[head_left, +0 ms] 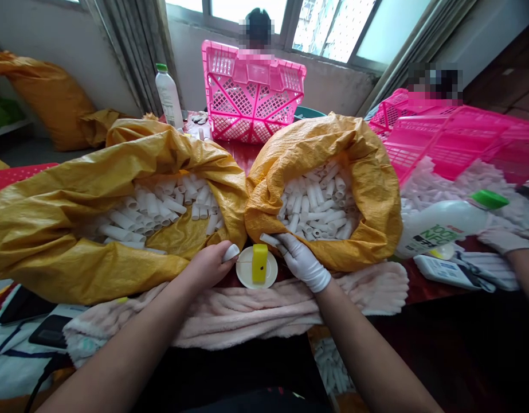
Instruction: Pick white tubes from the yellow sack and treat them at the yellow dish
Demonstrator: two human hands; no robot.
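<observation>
My bare left hand (210, 265) is closed beside a small white dish (244, 277), left of it. A short white piece (230, 252) shows at its thumb; whether it is held or worn there I cannot tell. From that hand a thin line, perhaps a stick, runs towards a yellow block (259, 264) standing on the dish. My right hand (302, 261), in a white glove, pinches a white plastic tube (269, 240) by one end, right of the block. Many similar tubes (316, 198) fill the right yellow sack (376, 195); more lie in the left yellow sack (87, 172).
A pink towel (247, 315) lies along the table's front edge. Behind the sacks stand a pink basket (255, 94) and a green-capped bottle (168, 94). On the right, another bottle (445, 226) leans near a co-worker's gloved hand (502, 239). A phone (49, 330) lies at left.
</observation>
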